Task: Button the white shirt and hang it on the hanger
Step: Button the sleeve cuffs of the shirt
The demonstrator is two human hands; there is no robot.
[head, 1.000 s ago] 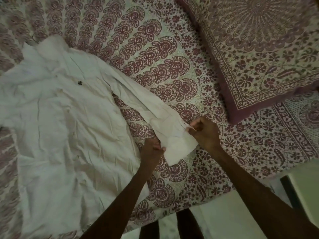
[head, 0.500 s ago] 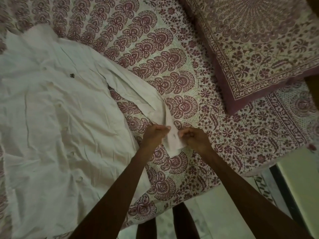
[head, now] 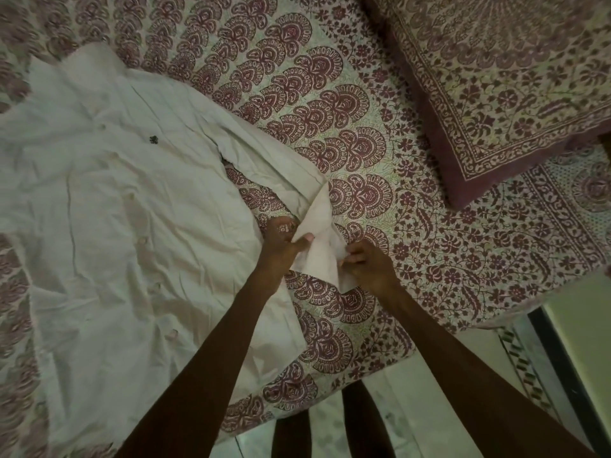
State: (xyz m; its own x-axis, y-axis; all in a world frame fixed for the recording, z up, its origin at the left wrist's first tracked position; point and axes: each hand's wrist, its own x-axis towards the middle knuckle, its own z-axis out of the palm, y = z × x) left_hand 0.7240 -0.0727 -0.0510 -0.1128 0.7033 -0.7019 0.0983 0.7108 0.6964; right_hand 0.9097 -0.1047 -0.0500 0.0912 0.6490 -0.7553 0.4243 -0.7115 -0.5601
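Note:
A white shirt [head: 109,219] lies spread flat on the patterned bedsheet, front up, with a row of buttons down its middle and a small dark mark near the chest. One sleeve [head: 264,153] runs from the shoulder toward the lower right. Its cuff [head: 319,249] is lifted and folded between my hands. My left hand [head: 281,244] pinches the cuff's left edge with thumb on top. The cuff's right edge is pinched by my right hand [head: 367,262]. No hanger is in view.
A patterned pillow [head: 496,87] lies at the upper right on the bedsheet [head: 330,77]. The bed's front edge runs across the lower right, with tiled floor [head: 479,358] and a dark frame [head: 562,375] below it. My legs show at the bottom.
My hands came together from either side of the flat cuff and now pinch it folded between them. The view has shifted slightly.

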